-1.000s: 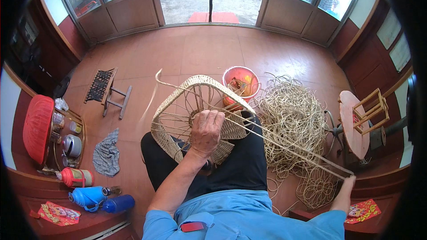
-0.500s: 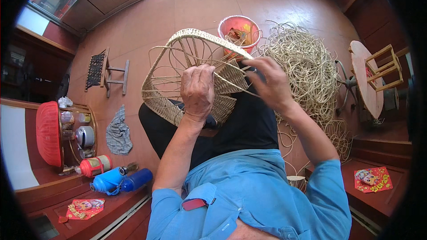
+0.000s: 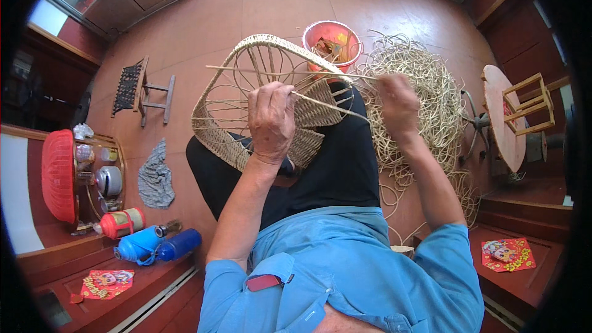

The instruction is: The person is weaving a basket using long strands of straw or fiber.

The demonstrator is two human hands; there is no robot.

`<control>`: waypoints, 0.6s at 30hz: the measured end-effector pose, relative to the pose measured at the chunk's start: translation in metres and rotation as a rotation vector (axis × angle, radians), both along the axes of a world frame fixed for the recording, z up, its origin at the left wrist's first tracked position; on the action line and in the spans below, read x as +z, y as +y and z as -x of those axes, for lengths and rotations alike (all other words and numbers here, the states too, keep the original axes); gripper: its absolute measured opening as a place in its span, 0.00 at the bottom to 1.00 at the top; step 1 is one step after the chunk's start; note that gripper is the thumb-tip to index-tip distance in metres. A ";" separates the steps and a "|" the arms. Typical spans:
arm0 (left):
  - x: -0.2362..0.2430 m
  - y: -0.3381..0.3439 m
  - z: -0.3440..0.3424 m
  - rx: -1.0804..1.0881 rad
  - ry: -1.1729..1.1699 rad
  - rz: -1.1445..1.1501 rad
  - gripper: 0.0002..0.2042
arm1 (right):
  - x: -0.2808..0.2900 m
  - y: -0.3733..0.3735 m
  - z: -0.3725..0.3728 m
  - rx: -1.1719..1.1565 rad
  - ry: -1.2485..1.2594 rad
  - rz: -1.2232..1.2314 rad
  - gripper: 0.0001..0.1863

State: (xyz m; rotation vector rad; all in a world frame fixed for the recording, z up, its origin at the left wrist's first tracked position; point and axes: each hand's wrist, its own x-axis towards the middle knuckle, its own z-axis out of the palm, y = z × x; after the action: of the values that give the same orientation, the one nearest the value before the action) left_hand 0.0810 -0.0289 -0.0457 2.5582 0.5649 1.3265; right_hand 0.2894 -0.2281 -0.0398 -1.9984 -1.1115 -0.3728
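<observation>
Across my lap lies a partly woven straw basket, with a braided rim, dense woven panels and open spokes of thin cord. My left hand is closed in a pinch over its inside, and a straw strand runs from these fingers rightward past the woven panel. My right hand, blurred by motion, is closed around a long straw cord to the right of the basket. That cord stretches left across the open spokes, just below the far part of the rim. The pinched fingertips of my left hand are partly hidden.
A large tangle of straw cord lies on the floor to the right. Beyond the basket stands a red bucket. At left are a small stool, a crumpled cloth and flasks. A round wooden table stands at far right.
My right hand has moved right and away from the basket, drawing the cord out straight across it. My left hand stays closed in nearly the same place.
</observation>
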 end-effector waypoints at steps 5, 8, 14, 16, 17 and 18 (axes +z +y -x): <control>0.007 0.001 -0.004 0.047 0.005 0.034 0.07 | -0.117 -0.274 -0.156 -0.622 0.561 0.095 0.16; 0.006 -0.003 -0.018 0.060 -0.030 0.117 0.07 | -0.156 -0.512 -0.155 -0.955 0.918 -0.668 0.21; 0.003 0.008 0.001 0.190 0.086 0.081 0.06 | -0.183 -0.712 -0.056 -1.466 0.865 -0.381 0.17; 0.009 0.005 -0.007 0.186 0.072 0.059 0.06 | -0.225 -0.675 -0.092 -1.473 0.883 -0.471 0.16; 0.012 0.005 -0.006 0.189 0.080 0.042 0.06 | -0.233 -0.677 -0.085 -1.463 0.904 -0.504 0.15; 0.010 0.003 -0.009 0.182 0.071 0.076 0.05 | -0.226 -0.692 -0.062 -1.467 0.908 -0.541 0.15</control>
State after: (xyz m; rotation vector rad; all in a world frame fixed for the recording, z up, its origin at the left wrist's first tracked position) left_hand 0.0898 -0.0257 -0.0355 2.5509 0.8628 1.2463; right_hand 0.3514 -0.9196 -0.2659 -1.7626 1.0220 -0.3320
